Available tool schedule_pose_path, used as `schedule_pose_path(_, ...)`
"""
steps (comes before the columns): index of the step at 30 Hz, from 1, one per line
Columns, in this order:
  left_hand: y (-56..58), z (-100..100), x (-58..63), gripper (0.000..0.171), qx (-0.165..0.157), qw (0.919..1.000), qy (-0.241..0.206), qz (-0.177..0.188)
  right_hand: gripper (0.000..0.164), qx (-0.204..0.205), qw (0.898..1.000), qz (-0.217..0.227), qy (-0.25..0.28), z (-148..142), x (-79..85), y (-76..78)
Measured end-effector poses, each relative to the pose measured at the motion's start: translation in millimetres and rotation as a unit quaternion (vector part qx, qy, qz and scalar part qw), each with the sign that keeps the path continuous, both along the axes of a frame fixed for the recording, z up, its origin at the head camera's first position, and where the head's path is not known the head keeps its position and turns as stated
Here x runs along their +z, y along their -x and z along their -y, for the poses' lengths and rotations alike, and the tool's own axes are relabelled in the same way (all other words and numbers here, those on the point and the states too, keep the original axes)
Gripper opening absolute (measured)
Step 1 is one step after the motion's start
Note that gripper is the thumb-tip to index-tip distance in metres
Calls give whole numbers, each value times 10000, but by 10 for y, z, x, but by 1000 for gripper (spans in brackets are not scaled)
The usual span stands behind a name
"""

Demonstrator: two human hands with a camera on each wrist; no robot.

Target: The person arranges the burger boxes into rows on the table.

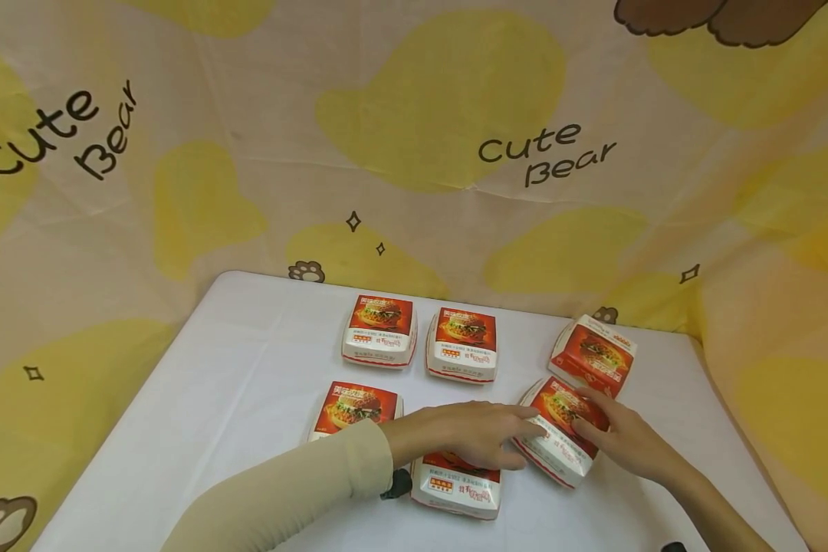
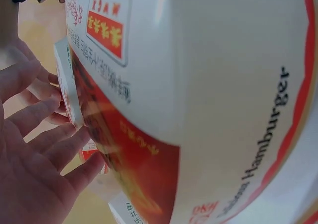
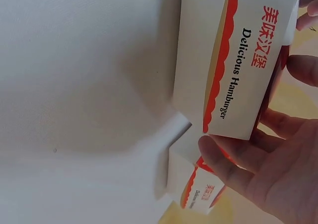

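Both hands are at a tilted-looking hamburger box [image 1: 560, 452], white with a red burger picture on top, turned at an angle on the right of the table. My left hand [image 1: 479, 433] reaches across above a nearer box [image 1: 455, 494], its fairly straight fingers at the angled box's left edge. From the right, my right hand [image 1: 628, 441] lays its thumb and index finger over the box's top. In the right wrist view, fingers [image 3: 223, 164] of that hand come round the box's corner, thumb over the top edge. The nearer box fills much of the left wrist view [image 2: 198, 85].
Two boxes [image 1: 378, 333] [image 1: 461, 345] stand side by side at the back of the white table [image 1: 262, 345]. A redder-faced box [image 1: 593, 356] sits just behind the angled one. Another box [image 1: 355, 406] is partly covered by the left sleeve [image 1: 317, 479]. A yellow-patterned cloth [image 1: 421, 115] hangs behind.
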State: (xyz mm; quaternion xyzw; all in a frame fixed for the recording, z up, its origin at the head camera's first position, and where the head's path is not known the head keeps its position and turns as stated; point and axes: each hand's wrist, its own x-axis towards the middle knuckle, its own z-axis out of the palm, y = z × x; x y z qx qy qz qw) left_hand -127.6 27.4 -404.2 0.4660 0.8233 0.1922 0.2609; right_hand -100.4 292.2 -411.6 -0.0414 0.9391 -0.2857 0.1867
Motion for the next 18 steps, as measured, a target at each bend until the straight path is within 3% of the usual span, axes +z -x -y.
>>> schedule_pose_path(8, -5, 6, -3, 53, -49, 9999, -89, 90, 74, 90, 9996, -219, -179, 3, 1, 3)
schedule_pose_path(18, -15, 4, 4, 52, -65, 9999, -86, 127, 69, -144, 9984, -420, -355, -37, 10, 2)
